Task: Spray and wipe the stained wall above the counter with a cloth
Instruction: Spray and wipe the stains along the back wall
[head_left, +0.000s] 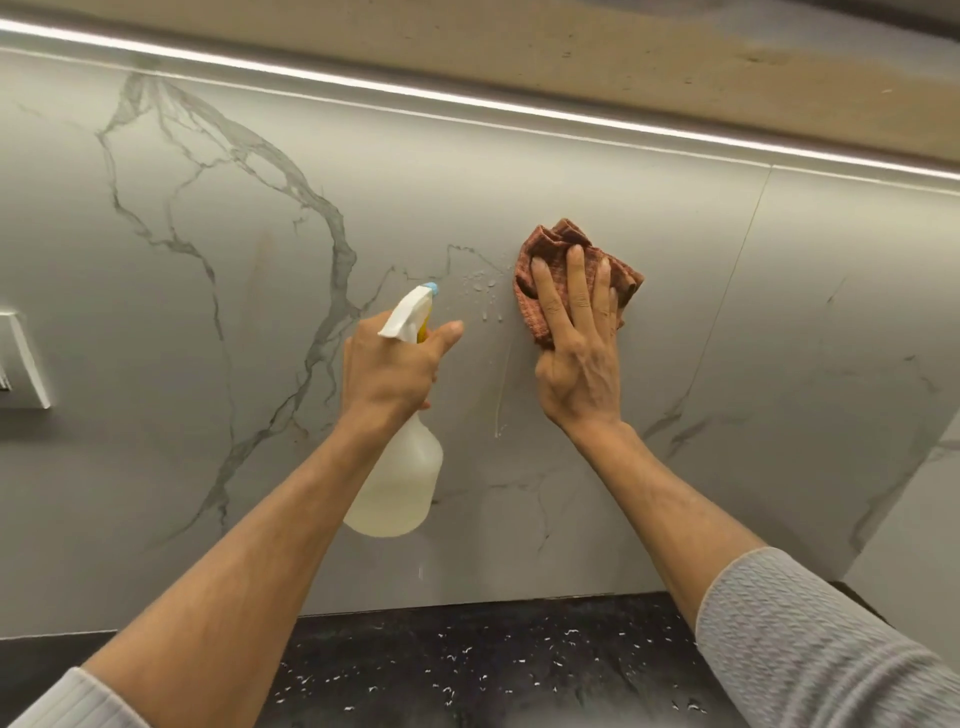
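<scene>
Droplets (480, 288) already wet our marble wall (519, 171); left hand (387, 369) grips the spray bottle (397, 478), right hand (576, 353) flat, pressing the cloth (545, 244); wiping remains.

Under the right hand (579, 358) a coarse woven rust cloth (561, 244) presses smooth, marble-veined wall (779, 312); the left hand (389, 371) grips a translucent plastic spray bottle (400, 483).

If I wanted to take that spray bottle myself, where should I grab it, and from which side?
Probably around the narrow neck just under the white spray head, where the left hand grips the spray bottle now. Come from the side facing away from the wall: the nozzle points at the wall, and the wide, rounded body hanging below looks harder to wrap with one hand.
</scene>
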